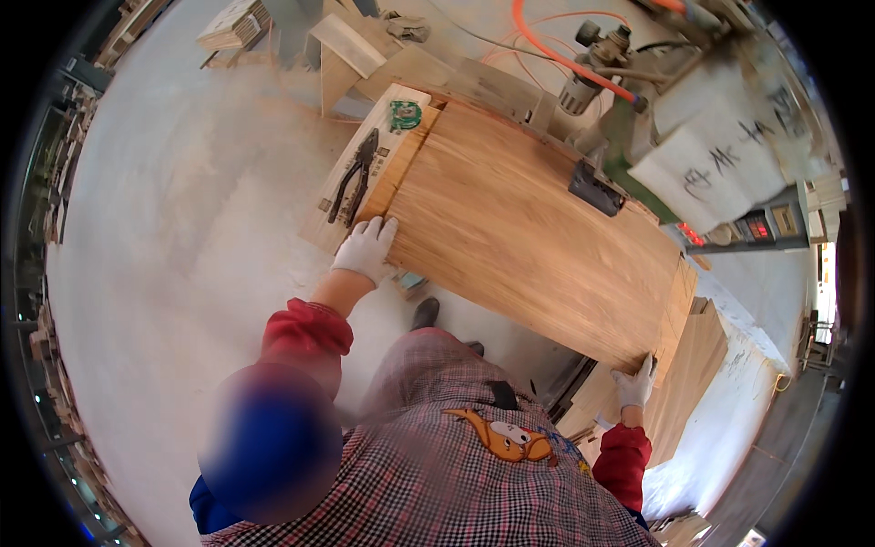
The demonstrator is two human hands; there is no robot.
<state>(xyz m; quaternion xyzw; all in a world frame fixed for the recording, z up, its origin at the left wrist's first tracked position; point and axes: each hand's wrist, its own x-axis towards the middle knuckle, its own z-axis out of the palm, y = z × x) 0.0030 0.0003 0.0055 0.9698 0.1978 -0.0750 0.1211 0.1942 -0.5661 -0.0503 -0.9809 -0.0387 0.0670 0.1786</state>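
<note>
A wide wooden board (538, 219) lies at a slant in front of me, its grain running lengthwise. My left hand (366, 248), in a white glove, grips its near left corner, fingers over the top. At the near right corner, my gloved right hand (633, 383) is closed on the edge, partly below the board. Just beyond my left hand, black-handled pliers (355, 178) rest on a pale strip of wood (333, 196). A green tape measure (405, 115) sits at that strip's far end.
A machine with a gauge and valve (592, 68) and orange hoses (565, 59) stands behind the board. A black block (597, 187) sits at its far edge. To the right are a control panel (761, 223) and more boards (688, 387). Wood pieces (351, 46) lie at the back.
</note>
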